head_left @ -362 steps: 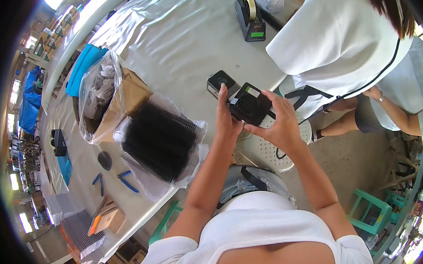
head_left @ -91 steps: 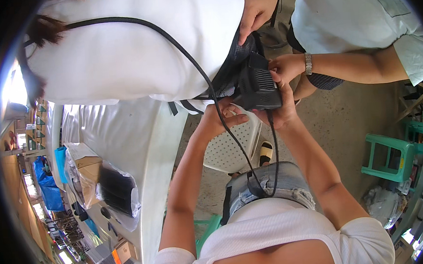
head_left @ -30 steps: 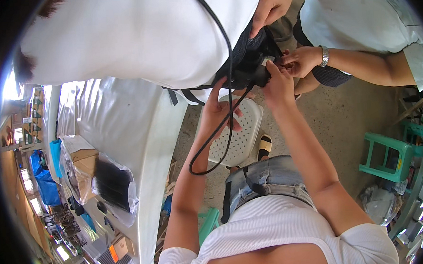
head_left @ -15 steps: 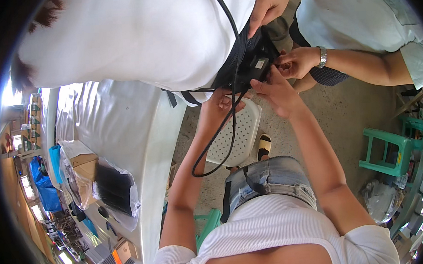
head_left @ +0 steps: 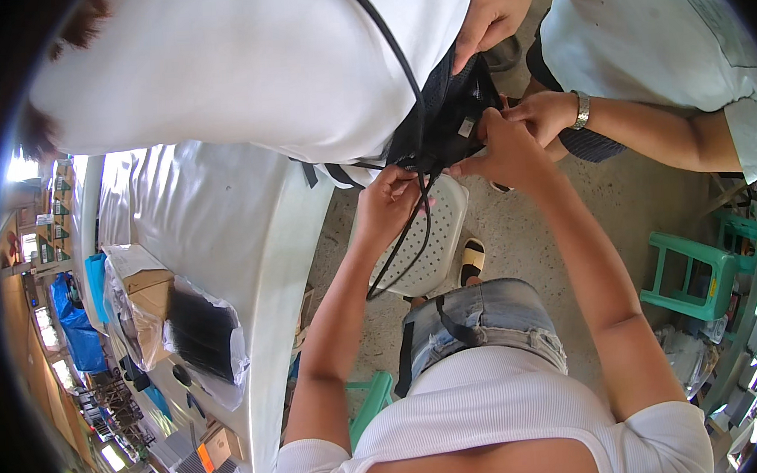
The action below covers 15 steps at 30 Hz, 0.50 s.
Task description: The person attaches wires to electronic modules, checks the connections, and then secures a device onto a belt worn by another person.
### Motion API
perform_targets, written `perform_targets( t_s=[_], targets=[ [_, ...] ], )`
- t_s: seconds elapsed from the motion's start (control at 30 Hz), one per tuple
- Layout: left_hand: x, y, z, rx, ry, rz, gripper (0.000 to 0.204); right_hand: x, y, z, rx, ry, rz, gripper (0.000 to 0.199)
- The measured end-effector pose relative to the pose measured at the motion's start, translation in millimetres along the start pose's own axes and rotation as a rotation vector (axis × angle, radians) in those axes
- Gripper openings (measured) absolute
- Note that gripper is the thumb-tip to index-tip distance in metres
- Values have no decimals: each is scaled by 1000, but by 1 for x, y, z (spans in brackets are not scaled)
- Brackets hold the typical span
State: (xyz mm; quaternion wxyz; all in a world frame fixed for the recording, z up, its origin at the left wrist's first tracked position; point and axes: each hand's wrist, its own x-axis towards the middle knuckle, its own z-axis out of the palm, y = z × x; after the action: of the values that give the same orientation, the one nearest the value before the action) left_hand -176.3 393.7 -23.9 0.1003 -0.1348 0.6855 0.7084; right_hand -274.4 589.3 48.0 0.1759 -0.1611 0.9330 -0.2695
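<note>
A black mesh bag [head_left: 442, 117] hangs at the front of a person in white, with a small pale label [head_left: 466, 127] showing on the dark thing inside it. My left hand [head_left: 387, 203] is closed at the bag's lower left edge, its fingers curled beside a black cable [head_left: 420, 106]. That cable drops over the bag and loops below it. At the bag's lower right, my right hand [head_left: 515, 154] grips the edge between thumb and fingers. A co-worker's hand [head_left: 550, 112] with a metal watch touches the same side, and another hand [head_left: 495, 9] holds the top.
Below the bag stands a pale perforated stool [head_left: 435, 259]. To the left runs a table [head_left: 214, 194] under a shiny cover, bearing an opened plastic-wrapped package [head_left: 202, 331]. Green stools [head_left: 693, 276] stand at the right; a slippered foot [head_left: 472, 261] is on the floor.
My right hand has moved up along the bag's right edge, closer to the co-worker's hand. The bag has tilted and its label shows less. The cable loop has narrowed and swung right.
</note>
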Motion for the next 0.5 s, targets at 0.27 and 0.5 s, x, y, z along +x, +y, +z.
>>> perform_targets(
  t_s=[0.27,0.5],
  targets=[
    [-10,8,-8,-118,-52,-67,42,-11,2,15,11,153,-55,66],
    [-2,48,1,643,-61,-25,41,-15,20,20,-195,235,-271,58]
  ],
)
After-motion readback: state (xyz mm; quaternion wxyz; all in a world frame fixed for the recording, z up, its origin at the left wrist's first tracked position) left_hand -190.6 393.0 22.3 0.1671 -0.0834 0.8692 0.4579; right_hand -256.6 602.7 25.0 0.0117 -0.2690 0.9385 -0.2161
